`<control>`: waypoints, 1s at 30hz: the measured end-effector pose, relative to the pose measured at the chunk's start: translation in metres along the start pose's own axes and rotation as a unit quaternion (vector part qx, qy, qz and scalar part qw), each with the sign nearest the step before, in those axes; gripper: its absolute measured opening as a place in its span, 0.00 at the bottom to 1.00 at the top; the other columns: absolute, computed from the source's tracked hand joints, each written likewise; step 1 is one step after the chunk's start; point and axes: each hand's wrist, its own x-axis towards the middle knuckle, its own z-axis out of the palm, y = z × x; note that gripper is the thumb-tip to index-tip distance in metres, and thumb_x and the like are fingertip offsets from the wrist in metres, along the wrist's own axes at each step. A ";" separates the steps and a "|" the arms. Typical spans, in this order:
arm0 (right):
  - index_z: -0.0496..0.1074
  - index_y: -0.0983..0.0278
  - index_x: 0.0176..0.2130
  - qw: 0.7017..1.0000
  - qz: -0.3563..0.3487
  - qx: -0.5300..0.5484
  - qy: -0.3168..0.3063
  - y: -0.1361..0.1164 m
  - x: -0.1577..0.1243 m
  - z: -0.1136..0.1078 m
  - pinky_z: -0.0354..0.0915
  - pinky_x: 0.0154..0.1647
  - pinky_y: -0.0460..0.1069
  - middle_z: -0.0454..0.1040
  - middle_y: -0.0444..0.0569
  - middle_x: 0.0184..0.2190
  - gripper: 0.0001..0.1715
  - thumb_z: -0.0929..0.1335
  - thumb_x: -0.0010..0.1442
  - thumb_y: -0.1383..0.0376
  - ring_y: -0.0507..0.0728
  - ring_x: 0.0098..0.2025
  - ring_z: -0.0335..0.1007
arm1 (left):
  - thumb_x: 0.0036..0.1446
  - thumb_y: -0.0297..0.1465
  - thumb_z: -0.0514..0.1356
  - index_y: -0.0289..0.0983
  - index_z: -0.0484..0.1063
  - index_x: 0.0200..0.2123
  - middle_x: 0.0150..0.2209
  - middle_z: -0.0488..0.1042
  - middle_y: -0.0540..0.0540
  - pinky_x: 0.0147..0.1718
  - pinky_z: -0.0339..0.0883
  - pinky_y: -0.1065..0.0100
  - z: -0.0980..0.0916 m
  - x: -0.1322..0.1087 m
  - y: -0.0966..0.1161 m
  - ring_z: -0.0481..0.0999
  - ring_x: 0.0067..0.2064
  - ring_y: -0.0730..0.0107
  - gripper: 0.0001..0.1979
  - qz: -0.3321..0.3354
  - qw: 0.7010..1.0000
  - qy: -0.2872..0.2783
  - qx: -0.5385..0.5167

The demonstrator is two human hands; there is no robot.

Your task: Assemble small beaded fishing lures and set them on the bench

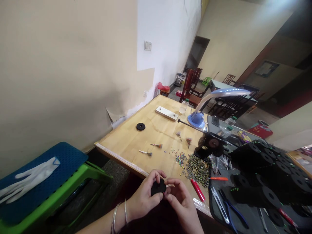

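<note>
In front of my body, near the table's front edge, my left hand (149,191) grips a round black disc (158,188), thumb and fingers around its rim. My right hand (179,196) is closed at the disc's right edge, thumb and fingertips pinched together. What is between those fingertips is too small to make out. A similar black disc with a centre hole (140,126) lies flat farther back on the table. Beyond my hands are several small tufted pieces (157,146) and a heap of tiny striped parts (198,169). A red pen-like tube (198,190) lies right of my right hand.
A blue lamp (196,119) and a black clamp-like device (211,144) stand at the right. Scissors (219,204), blue-handled pliers (232,211) and several black rolls (255,195) cover a dark mat. On the left, a stool (73,162) holds a white glove (36,177).
</note>
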 end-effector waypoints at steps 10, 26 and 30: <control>0.75 0.62 0.30 0.996 -0.031 -0.081 0.001 -0.004 0.006 -0.003 0.68 0.42 0.53 0.72 0.54 0.41 0.11 0.72 0.54 0.57 0.62 0.45 0.70 | 0.43 0.21 0.56 0.40 0.55 0.33 0.43 0.65 0.46 0.48 0.56 0.61 0.001 0.001 0.001 0.64 0.46 0.62 0.14 -0.004 0.999 -0.025 -0.046; 0.68 0.61 0.32 0.981 -0.091 -0.170 0.026 0.005 -0.004 0.010 0.64 0.48 0.53 0.72 0.54 0.43 0.08 0.65 0.63 0.61 0.62 0.49 0.68 | 0.43 0.22 0.57 0.40 0.55 0.31 0.41 0.64 0.47 0.46 0.55 0.61 0.003 0.002 0.000 0.62 0.45 0.63 0.13 -0.050 0.989 -0.024 -0.139; 0.67 0.61 0.32 0.975 -0.099 -0.195 0.032 0.008 -0.006 0.010 0.64 0.48 0.52 0.72 0.54 0.43 0.08 0.63 0.64 0.62 0.61 0.49 0.67 | 0.46 0.26 0.58 0.40 0.56 0.31 0.40 0.64 0.47 0.45 0.56 0.61 0.003 0.001 -0.001 0.62 0.44 0.63 0.12 -0.053 0.989 -0.019 -0.140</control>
